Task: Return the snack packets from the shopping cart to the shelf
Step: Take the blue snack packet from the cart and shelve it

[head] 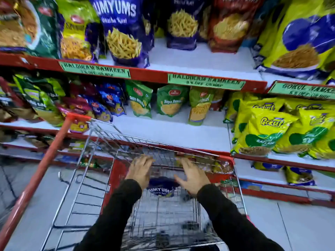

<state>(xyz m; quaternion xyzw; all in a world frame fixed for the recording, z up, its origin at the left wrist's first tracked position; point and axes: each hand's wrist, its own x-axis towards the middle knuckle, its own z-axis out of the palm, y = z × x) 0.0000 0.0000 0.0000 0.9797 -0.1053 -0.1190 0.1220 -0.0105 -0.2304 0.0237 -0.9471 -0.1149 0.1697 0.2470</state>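
Note:
A dark blue snack packet point(160, 187) lies inside the wire shopping cart point(101, 178), near its far end. Both my hands reach down into the cart, one on each side of the packet. My left hand point(140, 169) hovers at the packet's left edge with fingers spread. My right hand point(192, 175) hovers at its right edge, fingers apart as well. Neither hand clearly grips the packet; motion blur hides the contact. On the upper shelf point(199, 62) stand matching blue packets point(125, 31), with a bare gap to their right.
The cart's red handle bar point(45, 160) runs diagonally on the left. Green packets point(170, 100) stand on the middle shelf. Yellow packets point(262, 131) crowd the right side. Green price labels point(204, 81) hang on the red shelf edges. Grey floor tiles lie below.

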